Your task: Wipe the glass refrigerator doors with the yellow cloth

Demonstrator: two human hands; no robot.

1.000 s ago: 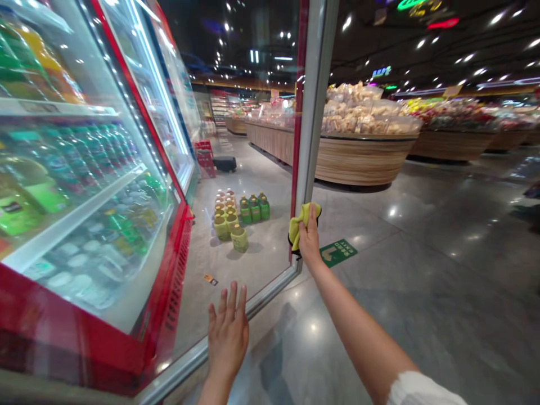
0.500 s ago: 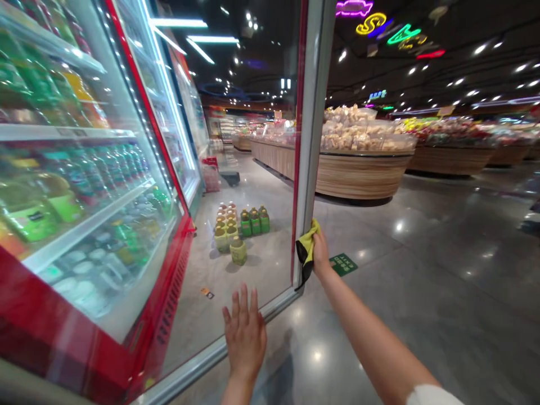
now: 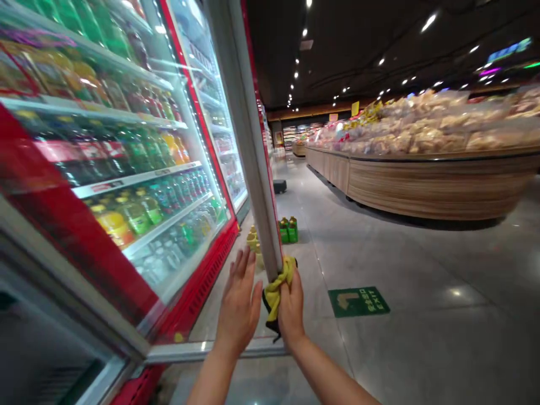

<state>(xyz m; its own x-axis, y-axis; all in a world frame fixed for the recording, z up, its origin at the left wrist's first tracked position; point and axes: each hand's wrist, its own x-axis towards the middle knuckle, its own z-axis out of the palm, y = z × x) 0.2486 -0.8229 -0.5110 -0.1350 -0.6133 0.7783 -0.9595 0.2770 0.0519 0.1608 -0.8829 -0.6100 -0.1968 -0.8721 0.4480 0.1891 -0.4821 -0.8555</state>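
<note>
My right hand [image 3: 292,306] grips a yellow cloth [image 3: 275,292] with black edging, wrapped around the lower part of the glass door's upright metal frame [image 3: 253,124]. Just left of it, my left hand [image 3: 239,298] is open, its fingers stretched upward and its palm toward the door glass; whether it touches the glass I cannot tell. The door stands swung out from a red drinks fridge [image 3: 198,287]. Its bottom rail [image 3: 185,352] runs below both hands.
Bottles [image 3: 143,208] fill the lit fridge shelves at left. Green bottle packs [image 3: 288,230] stand on the floor behind the door. A green exit sign [image 3: 359,301] lies on the floor at right. A wood-sided display counter [image 3: 422,185] holds bagged goods.
The view has turned, and the door edge now appears further left. My right hand and the cloth stay on the frame. My left hand is closer to the right one.
</note>
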